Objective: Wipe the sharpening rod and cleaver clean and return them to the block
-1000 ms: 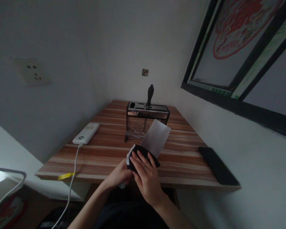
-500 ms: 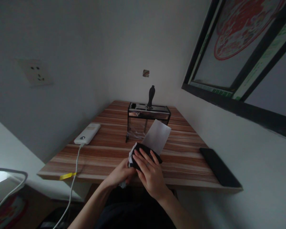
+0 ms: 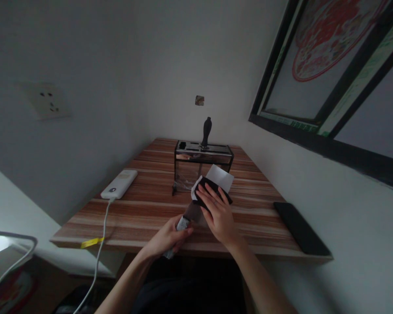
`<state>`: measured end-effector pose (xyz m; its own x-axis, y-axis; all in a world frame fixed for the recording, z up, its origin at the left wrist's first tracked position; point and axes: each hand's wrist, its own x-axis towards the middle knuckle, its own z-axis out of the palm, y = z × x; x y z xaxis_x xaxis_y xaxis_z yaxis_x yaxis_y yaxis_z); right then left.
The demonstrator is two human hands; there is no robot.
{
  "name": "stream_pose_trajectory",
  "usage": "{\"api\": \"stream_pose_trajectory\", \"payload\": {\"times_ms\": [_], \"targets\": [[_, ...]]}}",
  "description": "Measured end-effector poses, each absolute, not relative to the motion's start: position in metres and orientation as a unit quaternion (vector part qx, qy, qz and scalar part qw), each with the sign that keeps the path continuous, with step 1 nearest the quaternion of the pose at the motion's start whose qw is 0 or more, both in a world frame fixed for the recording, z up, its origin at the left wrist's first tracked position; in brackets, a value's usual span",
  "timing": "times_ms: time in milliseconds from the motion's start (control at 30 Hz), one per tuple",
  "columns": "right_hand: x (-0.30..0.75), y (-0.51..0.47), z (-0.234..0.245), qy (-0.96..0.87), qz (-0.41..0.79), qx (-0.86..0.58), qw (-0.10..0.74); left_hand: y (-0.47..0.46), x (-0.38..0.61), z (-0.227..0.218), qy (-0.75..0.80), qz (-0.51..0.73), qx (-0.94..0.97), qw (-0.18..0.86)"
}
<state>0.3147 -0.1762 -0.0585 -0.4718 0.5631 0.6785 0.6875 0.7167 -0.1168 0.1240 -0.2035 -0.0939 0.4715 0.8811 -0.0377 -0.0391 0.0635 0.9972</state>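
Observation:
In the head view my left hand (image 3: 170, 237) is closed around the pale grey handle (image 3: 182, 223) of a kitchen cleaver. Its broad, flat blade (image 3: 220, 176) slants up and away to the right. Over the middle of the blade lies a black cloth with a white edge (image 3: 212, 192). My right hand (image 3: 218, 214) presses this cloth down with extended fingers; the thumb side and the cloth's underside are hidden. Just behind the blade stands a knife block (image 3: 205, 152) with see-through sides, and one black handle (image 3: 207, 131) sticks up from its top.
A white power bank (image 3: 119, 184) with a white cable (image 3: 101, 244) lies at the left of the wooden table (image 3: 144, 209). Yellow tape (image 3: 91, 242) is on the front edge. A black phone (image 3: 299, 226) rests at the right edge. Walls enclose the table's left, back and right.
My right hand and the cloth have slid up along the blade, away from the handle. The handle and lower blade now show. My left hand stays nearly in place.

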Motion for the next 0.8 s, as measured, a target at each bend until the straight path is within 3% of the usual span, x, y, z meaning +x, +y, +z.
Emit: {"api": "stream_pose_trajectory", "payload": {"times_ms": [800], "targets": [[0.333, -0.134, -0.031, -0.808, -0.142, -0.416, 0.391, -0.206, 0.124, -0.093, 0.37, 0.35, 0.611, 0.606]]}}
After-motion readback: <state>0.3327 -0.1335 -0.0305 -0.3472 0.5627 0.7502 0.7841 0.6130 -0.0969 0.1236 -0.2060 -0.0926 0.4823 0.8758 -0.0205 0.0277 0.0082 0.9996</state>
